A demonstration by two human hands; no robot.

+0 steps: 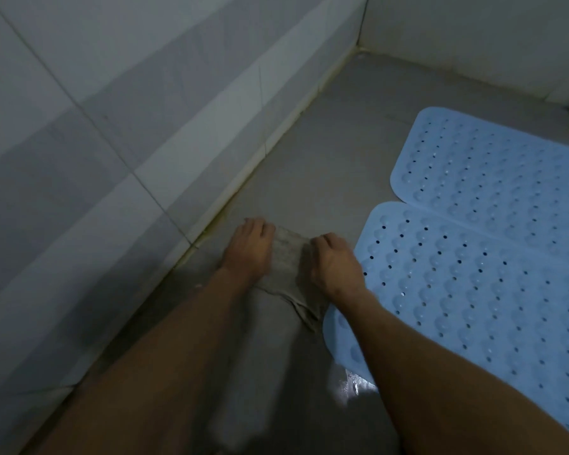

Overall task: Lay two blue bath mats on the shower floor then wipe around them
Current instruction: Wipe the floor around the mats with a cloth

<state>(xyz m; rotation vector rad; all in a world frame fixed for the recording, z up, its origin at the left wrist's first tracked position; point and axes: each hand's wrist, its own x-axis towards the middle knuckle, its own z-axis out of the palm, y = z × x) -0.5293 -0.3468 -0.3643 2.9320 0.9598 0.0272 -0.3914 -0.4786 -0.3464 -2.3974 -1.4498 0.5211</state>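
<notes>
Cloth: a pale grey cloth (288,270) lies crumpled on the shower floor (326,152), and everything below is placed from it.
Left hand: the left hand (248,249) presses flat on the cloth's left part, palm down, fingers spread and pointing away from the person; it is not curled round the fabric.
Right hand: the right hand (337,266) rests on the cloth's right part with fingers bent, knuckles up, seemingly pinching or bunching the fabric; the grip itself is hidden under the hand.
Forearms: both bare forearms run from the cloth toward the lower edge of the view.
Near mat: a blue bath mat (473,307) with rows of bumps and small holes lies flat on the floor just right of the cloth; the cloth's trailing corner touches or nearly touches its rounded edge.
Far mat: a second blue bath mat (493,172) lies beyond the first, farther right of the cloth, the two mats meeting edge to edge.
Tiled wall: a white tiled wall (128,126) rises just left of the cloth, its base seam dark and stained.
Wet patch: a bright glint of water (349,385) sits on the floor nearer the person than the cloth, against the near mat's edge.
</notes>
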